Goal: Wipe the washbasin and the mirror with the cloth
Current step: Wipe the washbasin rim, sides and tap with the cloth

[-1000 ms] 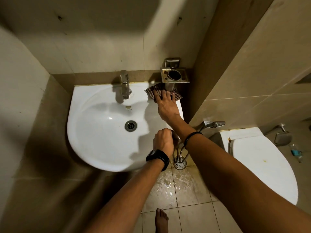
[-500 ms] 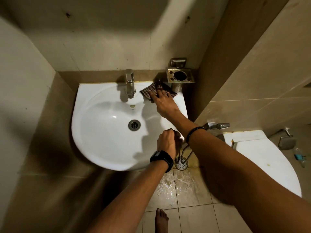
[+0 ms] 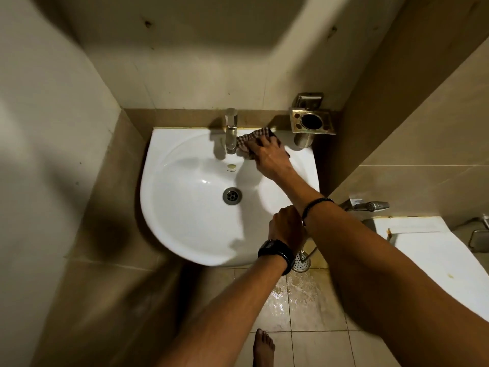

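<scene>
The white washbasin (image 3: 185, 207) hangs on the tiled back wall, with a chrome tap (image 3: 230, 133) at its rear rim. A brown checked cloth (image 3: 247, 140) lies on the rear rim just right of the tap. My right hand (image 3: 270, 160) presses flat on the cloth, fingers spread toward the tap. My left hand (image 3: 285, 226), with a black watch on the wrist, is closed over the basin's front right edge. No mirror is in view.
A metal tumbler holder (image 3: 312, 121) is fixed to the wall right of the tap. A white toilet (image 3: 436, 263) and a hand sprayer (image 3: 370, 206) stand at the right. The floor tiles (image 3: 304, 300) below the basin are wet, near a floor drain (image 3: 300, 263) and my bare foot (image 3: 263, 345).
My right hand has slid the cloth leftward along the rear rim, from under the tumbler holder to right beside the tap. My left hand has stayed on the basin's edge.
</scene>
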